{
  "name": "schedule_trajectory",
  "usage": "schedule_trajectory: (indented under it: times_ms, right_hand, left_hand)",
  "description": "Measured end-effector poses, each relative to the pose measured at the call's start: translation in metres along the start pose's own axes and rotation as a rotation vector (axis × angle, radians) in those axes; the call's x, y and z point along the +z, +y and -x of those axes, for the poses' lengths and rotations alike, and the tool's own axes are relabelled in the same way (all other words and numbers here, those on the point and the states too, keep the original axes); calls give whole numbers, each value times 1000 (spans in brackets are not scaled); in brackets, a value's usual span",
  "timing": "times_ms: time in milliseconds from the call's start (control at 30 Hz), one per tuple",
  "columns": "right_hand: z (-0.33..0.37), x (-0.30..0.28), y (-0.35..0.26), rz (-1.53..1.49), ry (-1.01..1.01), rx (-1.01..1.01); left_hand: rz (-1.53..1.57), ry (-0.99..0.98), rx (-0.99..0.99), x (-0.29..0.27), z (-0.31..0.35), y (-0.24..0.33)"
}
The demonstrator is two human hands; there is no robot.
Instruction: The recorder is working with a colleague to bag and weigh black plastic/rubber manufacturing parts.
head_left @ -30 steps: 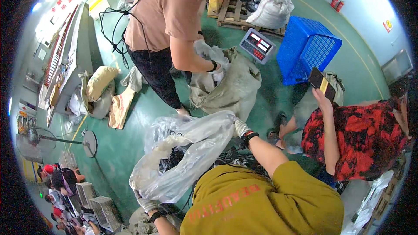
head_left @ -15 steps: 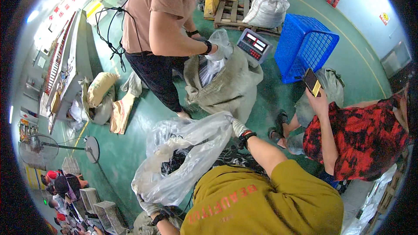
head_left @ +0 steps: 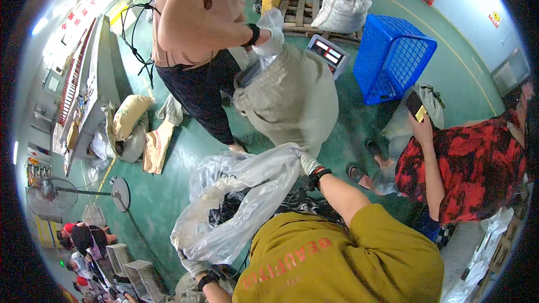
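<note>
A large clear plastic bag (head_left: 241, 230) is stretched between my two gloved hands, its mouth spread wide. My right hand (head_left: 308, 165), in a white glove with a dark band at the wrist, pinches the bag's far right edge. Down at the lower left, my left hand (head_left: 192, 265) is closed on the opposite edge. Black items (head_left: 229, 205) show inside the bag; their kind cannot be made out. Beyond the bag, a co-worker with a gloved hand (head_left: 270, 44) grips the rim of a big grey-beige woven sack (head_left: 297, 101), which has clear plastic in its mouth.
A scale display (head_left: 328, 56) and a blue plastic crate (head_left: 393, 59) stand beyond the sack. A white sack (head_left: 341, 8) rests on a wooden pallet (head_left: 297, 14). Another person holds a phone (head_left: 416, 106) at right. A fan (head_left: 120, 194) and filled sacks (head_left: 131, 116) are at left.
The co-worker has pulled the woven sack's rim up and over, so its side now bulges toward me. The person with the phone has shifted slightly right. My hands have hardly moved.
</note>
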State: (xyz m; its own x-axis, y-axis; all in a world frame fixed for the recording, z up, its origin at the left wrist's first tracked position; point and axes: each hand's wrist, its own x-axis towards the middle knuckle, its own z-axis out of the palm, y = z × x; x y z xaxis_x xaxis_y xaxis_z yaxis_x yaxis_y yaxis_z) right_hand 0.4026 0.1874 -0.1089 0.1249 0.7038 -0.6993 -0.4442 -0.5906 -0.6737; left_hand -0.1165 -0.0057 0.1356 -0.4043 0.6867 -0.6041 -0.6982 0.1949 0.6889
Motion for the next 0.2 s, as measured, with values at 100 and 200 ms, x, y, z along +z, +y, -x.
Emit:
schedule_trajectory:
  times_ms: [100, 200]
  right_hand:
    - [45, 39, -30, -157, -111, 140]
    - [-89, -79, 44, 162, -9, -253]
  left_hand:
    - [28, 15, 36, -6, 27, 8]
    - [-12, -136, -54, 32, -13, -4]
